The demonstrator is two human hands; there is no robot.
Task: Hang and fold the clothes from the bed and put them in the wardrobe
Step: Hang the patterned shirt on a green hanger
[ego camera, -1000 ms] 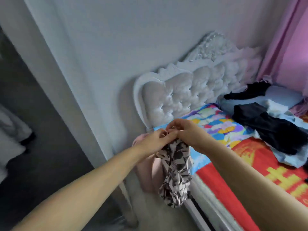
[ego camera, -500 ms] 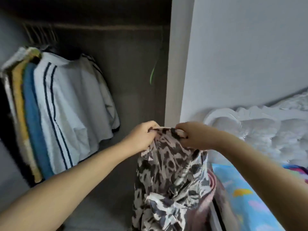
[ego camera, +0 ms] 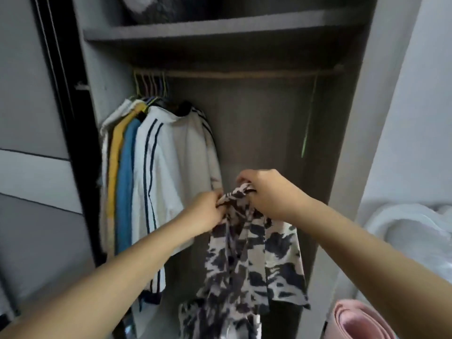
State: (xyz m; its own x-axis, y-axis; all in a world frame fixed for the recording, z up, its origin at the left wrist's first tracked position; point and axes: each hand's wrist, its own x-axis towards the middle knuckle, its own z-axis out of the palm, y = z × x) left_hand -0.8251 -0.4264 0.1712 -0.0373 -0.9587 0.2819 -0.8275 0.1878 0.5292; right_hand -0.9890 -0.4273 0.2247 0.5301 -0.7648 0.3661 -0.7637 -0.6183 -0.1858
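Step in hand, likely: carrying black-and-white blotch-print garment (ego camera: 252,260) to dark open wardrobe (ego camera: 244,23); left hand (ego camera: 205,211) and right hand (ego camera: 266,194) pinch its top edge, cloth hanging at 6 o'clock; next calls for lime-green hanger (ego camera: 308,118) at 1 o'clock on wooden rail (ego camera: 244,74).

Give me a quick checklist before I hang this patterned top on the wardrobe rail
1. Both hands on the garment: ok. The left hand and right hand pinch the top edge of the patterned top.
2. Free space on the rail: ok, bare to the right of the hung clothes.
3. Hanger inside the top: cannot tell, none shows.
4. Spare hanger within reach: ok, a green hanger hangs at the rail's right end.
5. Top hanging straight: not ok, it is bunched between the hands.
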